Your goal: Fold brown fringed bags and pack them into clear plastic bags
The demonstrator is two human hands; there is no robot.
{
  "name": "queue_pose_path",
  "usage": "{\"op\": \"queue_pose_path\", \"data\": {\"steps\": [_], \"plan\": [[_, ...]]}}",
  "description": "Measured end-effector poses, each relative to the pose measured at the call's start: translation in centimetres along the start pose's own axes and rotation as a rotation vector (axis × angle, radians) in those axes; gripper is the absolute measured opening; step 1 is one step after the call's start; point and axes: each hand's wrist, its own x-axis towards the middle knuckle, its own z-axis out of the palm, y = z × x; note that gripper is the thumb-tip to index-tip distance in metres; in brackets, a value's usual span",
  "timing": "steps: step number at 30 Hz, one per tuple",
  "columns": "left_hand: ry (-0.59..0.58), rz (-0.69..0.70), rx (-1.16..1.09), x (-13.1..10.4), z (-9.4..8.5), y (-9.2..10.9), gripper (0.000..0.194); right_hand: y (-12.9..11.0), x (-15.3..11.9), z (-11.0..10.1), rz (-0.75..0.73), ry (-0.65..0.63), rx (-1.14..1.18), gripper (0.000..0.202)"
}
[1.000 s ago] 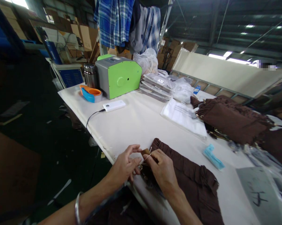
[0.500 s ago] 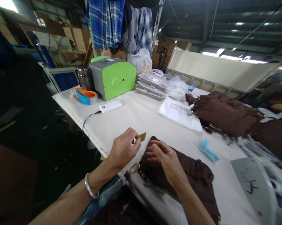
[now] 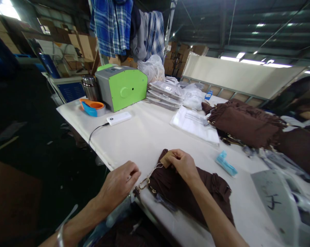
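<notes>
A dark brown fabric bag (image 3: 206, 185) lies on the white table near its front edge, with a gold-coloured metal ring (image 3: 144, 183) at its left corner. Over the bag's upper left, my right hand (image 3: 184, 166) pinches a tan cardboard tag (image 3: 166, 159). A thin white string (image 3: 156, 167) runs from the tag down toward the ring. My left hand (image 3: 122, 180) is just left of the ring, its fingers curled and closed, with nothing visible in them. A silver bangle (image 3: 60, 236) circles the left wrist.
A green and grey machine (image 3: 127, 89), a metal flask (image 3: 90, 88), a tape dispenser (image 3: 93, 107) and a white power bank (image 3: 118, 118) stand at the back left. White packets (image 3: 194, 125) and brown bags (image 3: 247, 121) lie farther right. A blue packet (image 3: 225, 164) lies nearer.
The tag has passed from my left hand to my right hand, over the bag. My left hand has moved down and left toward the table edge. The string now shows.
</notes>
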Motion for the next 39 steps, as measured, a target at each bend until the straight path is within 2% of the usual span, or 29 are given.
{"op": "queue_pose_path", "data": {"steps": [2, 4, 7, 10, 13, 15, 16, 18, 21, 23, 26, 28, 31, 35, 37, 39], "plan": [[-0.099, -0.154, 0.029, -2.2, -0.2, -1.7, 0.021, 0.6, 0.8, -0.1, -0.063, 0.039, -0.104, 0.022], [-0.209, -0.225, -0.026, -4.2, 0.1, -2.8, 0.025, 1.2, 1.5, 0.0, -0.127, 0.072, -0.191, 0.022], [-0.353, -0.194, -0.284, -6.3, 1.2, -3.3, 0.032, 1.7, 2.2, 0.2, -0.195, 0.118, -0.294, 0.023], [-0.432, -0.160, -0.573, -6.9, 2.3, -3.1, 0.039, 1.0, 1.5, 0.1, -0.236, 0.174, -0.360, 0.028], [-0.450, -0.194, -0.667, -6.4, 2.7, -3.4, 0.043, -0.4, -1.7, -0.5, -0.309, 0.183, -0.382, 0.024], [-0.449, -0.203, -0.686, -6.1, 2.4, -3.8, 0.044, -0.5, -5.0, -0.7, -0.403, 0.060, -0.389, 0.014], [-0.445, -0.201, -0.692, -6.0, 2.1, -4.0, 0.045, -0.2, -6.7, -0.7, -0.450, -0.020, -0.402, 0.015], [-0.441, -0.198, -0.700, -6.1, 1.5, -4.3, 0.047, 1.0, -9.4, -0.5, -0.505, -0.100, -0.456, 0.024], [-0.456, -0.203, -0.727, -6.2, 0.5, -4.2, 0.057, 3.1, -10.9, 0.2, -0.517, -0.092, -0.499, 0.024], [-0.479, -0.180, -0.775, -5.8, 0.2, -3.6, 0.058, 3.9, -10.3, 0.6, -0.524, -0.081, -0.497, 0.021], [-0.492, -0.132, -0.861, -4.2, 1.0, -1.7, 0.046, 4.0, -8.2, 0.7, -0.540, -0.064, -0.490, 0.019], [-0.447, -0.168, -0.935, -2.7, 2.3, 0.2, 0.046, 3.9, -6.7, 0.4, -0.548, -0.047, -0.481, 0.018], [-0.376, -0.240, -1.089, -0.6, 5.1, 3.1, 0.059, 3.5, -5.4, -0.4, -0.542, -0.005, -0.419, 0.017], [-0.380, -0.211, -1.150, 0.5, 8.2, 5.2, 0.068, 1.9, -5.5, -1.9, -0.507, 0.125, -0.188, 0.015], [-0.426, -0.187, -1.139, 0.6, 9.0, 5.4, 0.069, 0.8, -6.1, -2.5, -0.478, 0.086, -0.196, 0.016], [-0.478, -0.149, -1.171, 0.4, 9.4, 5.4, 0.071, 0.1, -7.1, -2.9, -0.421, 0.013, -0.299, 0.013]]}}
